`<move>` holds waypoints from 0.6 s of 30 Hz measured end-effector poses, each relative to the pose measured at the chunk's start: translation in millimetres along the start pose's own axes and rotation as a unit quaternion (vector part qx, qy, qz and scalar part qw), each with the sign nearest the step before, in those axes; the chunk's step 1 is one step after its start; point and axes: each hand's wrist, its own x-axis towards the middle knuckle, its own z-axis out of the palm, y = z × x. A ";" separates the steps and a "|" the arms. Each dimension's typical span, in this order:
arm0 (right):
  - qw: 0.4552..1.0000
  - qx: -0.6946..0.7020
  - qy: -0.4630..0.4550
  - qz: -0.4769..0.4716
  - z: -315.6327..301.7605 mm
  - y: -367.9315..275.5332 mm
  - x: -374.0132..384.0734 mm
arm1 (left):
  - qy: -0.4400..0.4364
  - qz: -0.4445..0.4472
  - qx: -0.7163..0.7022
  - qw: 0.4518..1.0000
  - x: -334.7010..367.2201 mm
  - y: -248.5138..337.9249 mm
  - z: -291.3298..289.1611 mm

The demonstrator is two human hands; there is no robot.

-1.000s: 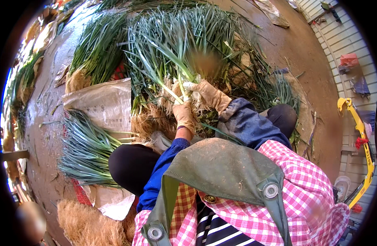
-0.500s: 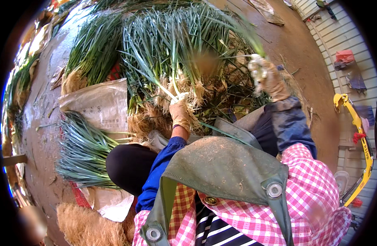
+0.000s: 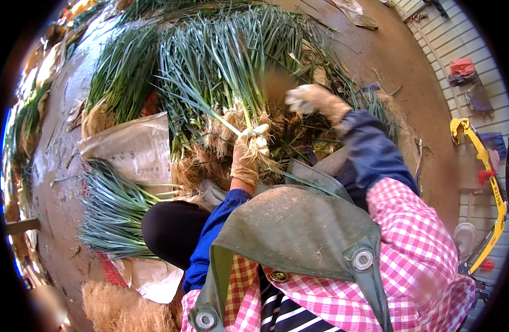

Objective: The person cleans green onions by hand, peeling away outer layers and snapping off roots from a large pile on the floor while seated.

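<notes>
Left fingers [image 3: 260, 130]: around onion stalk [image 3: 227, 124] | flat sack [image 3: 134, 145]: beside onion bundle [image 3: 111, 213]

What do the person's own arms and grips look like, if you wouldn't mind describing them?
The left grip wears a tan glove, with a bright blue sleeve. The right grip wears a whitish-fingered tan glove, with a darker navy sleeve; pink-and-white checked fabric shows farther up.
</notes>
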 end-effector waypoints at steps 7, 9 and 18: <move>0.985 0.139 0.077 -0.063 107.7 -16.5 88.0 | -0.104 -0.088 0.020 0.990 -3.1 -3.5 7.7; 0.947 -0.210 0.224 -0.097 116.3 -25.1 80.8 | -0.070 -0.076 0.047 0.994 -3.7 -3.3 -5.0; 0.819 0.403 0.095 -0.398 164.1 4.6 74.6 | 0.008 -0.091 0.156 0.984 -3.0 -22.8 4.7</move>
